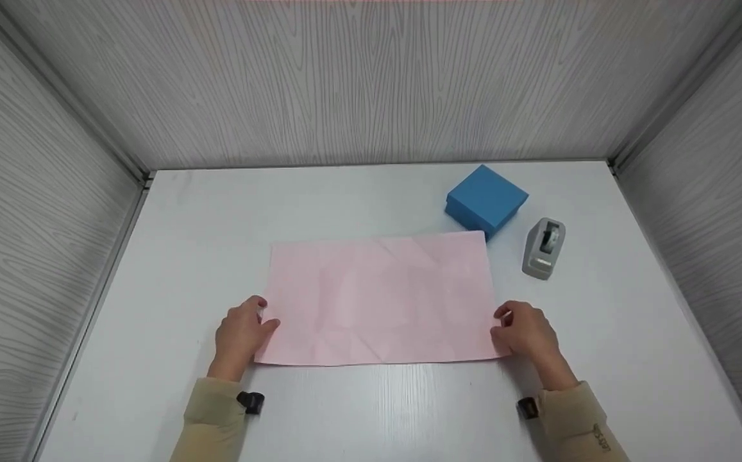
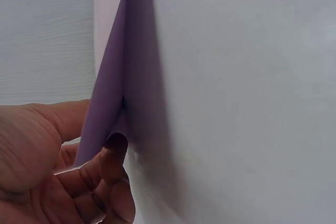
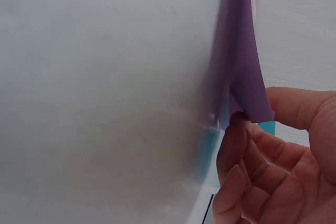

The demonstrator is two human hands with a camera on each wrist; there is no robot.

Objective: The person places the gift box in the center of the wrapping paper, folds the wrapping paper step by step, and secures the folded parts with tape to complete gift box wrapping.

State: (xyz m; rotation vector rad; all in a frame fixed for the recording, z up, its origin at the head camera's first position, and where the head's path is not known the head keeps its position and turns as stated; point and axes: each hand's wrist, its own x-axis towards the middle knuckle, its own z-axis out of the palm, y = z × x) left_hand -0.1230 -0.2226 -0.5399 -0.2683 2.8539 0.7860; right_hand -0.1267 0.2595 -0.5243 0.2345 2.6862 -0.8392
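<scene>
A pink sheet of paper (image 1: 377, 301) with faint creases spans the middle of the table, wider than it is deep. My left hand (image 1: 239, 337) pinches its left edge near the front corner, thumb on top and fingers curled beneath. At the opposite edge my right hand (image 1: 528, 333) holds the paper the same way. In the left wrist view the gripped paper edge (image 2: 107, 72) bends up between thumb and fingers. A similar lifted edge (image 3: 249, 72) shows in the right wrist view, where the fingertips lie under the paper.
Behind the paper's far right corner stands a blue box (image 1: 486, 199), partly overlapped by that corner. A grey tape dispenser (image 1: 542, 250) with a roll in it sits to the right. The white table (image 1: 172, 256) is bounded by grey wood-grain panels (image 1: 371, 83) at the back and sides.
</scene>
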